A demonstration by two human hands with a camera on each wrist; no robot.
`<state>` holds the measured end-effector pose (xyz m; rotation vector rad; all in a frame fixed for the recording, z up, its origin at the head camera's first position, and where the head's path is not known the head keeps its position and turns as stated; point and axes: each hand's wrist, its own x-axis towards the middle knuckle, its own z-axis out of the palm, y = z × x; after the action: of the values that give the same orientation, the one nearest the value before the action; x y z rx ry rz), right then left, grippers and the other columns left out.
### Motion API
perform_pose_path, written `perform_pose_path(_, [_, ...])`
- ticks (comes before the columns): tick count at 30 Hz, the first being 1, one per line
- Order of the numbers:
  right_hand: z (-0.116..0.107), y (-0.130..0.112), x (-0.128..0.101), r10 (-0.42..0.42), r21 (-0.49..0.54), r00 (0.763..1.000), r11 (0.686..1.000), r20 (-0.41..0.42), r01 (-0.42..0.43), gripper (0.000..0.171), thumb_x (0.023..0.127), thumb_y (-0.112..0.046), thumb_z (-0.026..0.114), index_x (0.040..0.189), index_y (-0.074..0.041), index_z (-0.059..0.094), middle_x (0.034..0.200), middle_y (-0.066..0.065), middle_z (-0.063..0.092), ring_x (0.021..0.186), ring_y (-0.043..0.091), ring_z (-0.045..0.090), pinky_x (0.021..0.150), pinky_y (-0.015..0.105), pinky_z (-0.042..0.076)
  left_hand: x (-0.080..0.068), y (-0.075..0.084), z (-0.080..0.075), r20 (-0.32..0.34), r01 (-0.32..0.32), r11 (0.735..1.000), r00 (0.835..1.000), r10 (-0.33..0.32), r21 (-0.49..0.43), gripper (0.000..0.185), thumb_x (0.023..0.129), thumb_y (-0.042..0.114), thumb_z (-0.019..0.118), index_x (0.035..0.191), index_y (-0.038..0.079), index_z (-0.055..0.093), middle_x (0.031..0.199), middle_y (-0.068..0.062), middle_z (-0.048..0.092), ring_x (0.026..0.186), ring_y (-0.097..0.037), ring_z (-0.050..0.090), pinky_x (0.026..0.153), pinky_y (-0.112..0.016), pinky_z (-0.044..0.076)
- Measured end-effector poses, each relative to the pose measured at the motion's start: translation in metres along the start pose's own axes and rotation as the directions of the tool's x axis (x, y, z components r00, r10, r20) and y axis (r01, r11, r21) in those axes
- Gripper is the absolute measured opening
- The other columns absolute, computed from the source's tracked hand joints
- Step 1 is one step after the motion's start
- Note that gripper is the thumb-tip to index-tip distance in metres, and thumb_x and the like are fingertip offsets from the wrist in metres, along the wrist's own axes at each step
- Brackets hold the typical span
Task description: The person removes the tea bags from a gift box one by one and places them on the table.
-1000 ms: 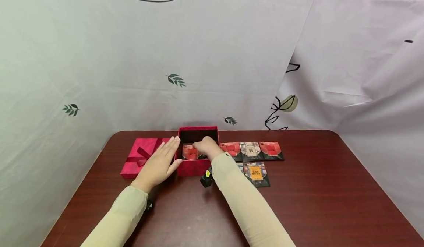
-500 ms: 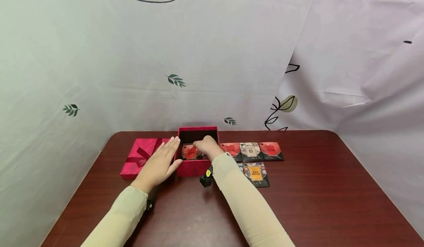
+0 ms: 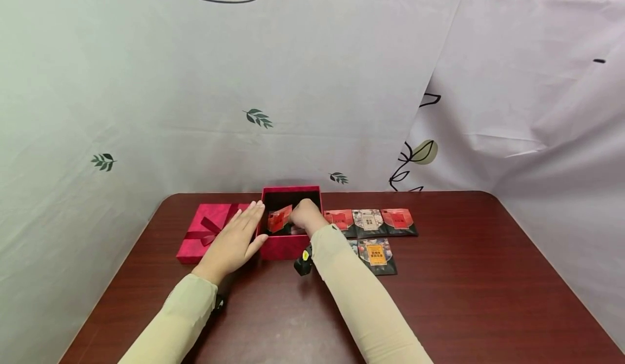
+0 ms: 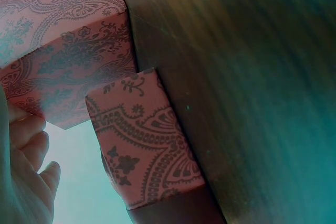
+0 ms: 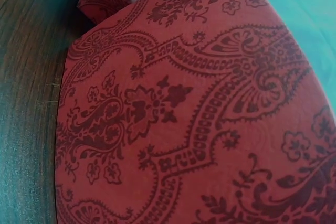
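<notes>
A red patterned gift box point(image 3: 283, 248) stands uncovered at the back of the table, its dark inside facing up. My right hand point(image 3: 307, 216) reaches into it with curled fingers and pinches a red and black sachet point(image 3: 279, 220) by its right side. The sachet is tilted, that side raised; the fingertips are partly hidden. Straight fingers of my left hand point(image 3: 231, 244) lie along the box's left edge, over part of the red lid point(image 3: 200, 239) with its ribbon bow. The right wrist view is mostly filled by the box's front wall point(image 5: 184, 103).
To the right of the box lie more sachets in two rows: a red one point(image 3: 340, 220), a pale one point(image 3: 369, 221), another red one point(image 3: 400, 220), and an orange-labelled one point(image 3: 377, 254) in front. My right sleeve point(image 3: 361, 293) covers part of them. A white curtain point(image 3: 293, 82) hangs behind the table.
The sachet inside the box has gone from lying nearly level to tilted, its right side lifted by my right hand. My left hand has stayed in place.
</notes>
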<state>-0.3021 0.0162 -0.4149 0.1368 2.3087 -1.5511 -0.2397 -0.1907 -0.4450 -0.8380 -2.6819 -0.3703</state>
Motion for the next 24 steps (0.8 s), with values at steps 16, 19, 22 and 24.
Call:
perform_pose_path(16, [0.000, -0.005, -0.007, -0.164, -0.248, 0.986, 0.956, -0.016, 0.155, 0.053, 0.093, 0.005, 0.053, 0.048, -0.016, 0.035, 0.041, 0.001, 0.043, 0.041, 0.016, 0.058, 0.041, 0.024, 0.045, -0.001, 0.000, -0.002, 0.036, 0.014, 1.000, 0.999, -0.013, -0.011, 0.070, 0.101, 0.034, 0.059, 0.155, -0.004, 0.035, 0.162, -0.019, 0.033, 0.152, -0.034, 0.025, 0.122, -0.053, 0.023])
perform_pose_path(19, [0.000, -0.007, -0.008, -0.193, -0.282, 0.981, 0.942, -0.018, 0.180, 0.047, 0.093, 0.004, 0.054, 0.051, -0.013, 0.043, 0.044, 0.002, 0.047, 0.045, 0.018, 0.060, 0.042, 0.024, 0.043, 0.000, 0.000, -0.003, 0.023, 0.003, 1.000, 1.000, -0.002, -0.013, 0.069, 0.101, 0.034, 0.059, 0.154, -0.004, 0.036, 0.161, -0.020, 0.034, 0.151, -0.035, 0.027, 0.122, -0.053, 0.024])
perform_pose_path(22, [0.000, -0.007, -0.010, -0.224, -0.326, 0.974, 0.923, -0.020, 0.206, 0.030, 0.094, 0.002, 0.056, 0.066, -0.005, 0.061, 0.054, 0.007, 0.059, 0.052, 0.020, 0.063, 0.047, 0.026, 0.042, 0.000, 0.000, -0.002, 0.009, -0.008, 1.000, 1.000, 0.008, -0.011, 0.068, 0.101, 0.034, 0.059, 0.153, -0.005, 0.038, 0.160, -0.020, 0.036, 0.151, -0.036, 0.028, 0.121, -0.054, 0.025])
perform_pose_path(24, [0.001, -0.008, -0.012, -0.248, -0.349, 0.968, 0.911, -0.032, 0.222, 0.016, 0.096, -0.001, 0.058, 0.087, -0.001, 0.072, 0.070, 0.009, 0.067, 0.056, 0.018, 0.063, 0.052, 0.026, 0.044, 0.000, 0.000, -0.002, 0.001, -0.011, 1.000, 1.000, 0.011, -0.009, 0.068, 0.102, 0.035, 0.058, 0.153, -0.005, 0.038, 0.159, -0.020, 0.037, 0.150, -0.036, 0.029, 0.121, -0.054, 0.025])
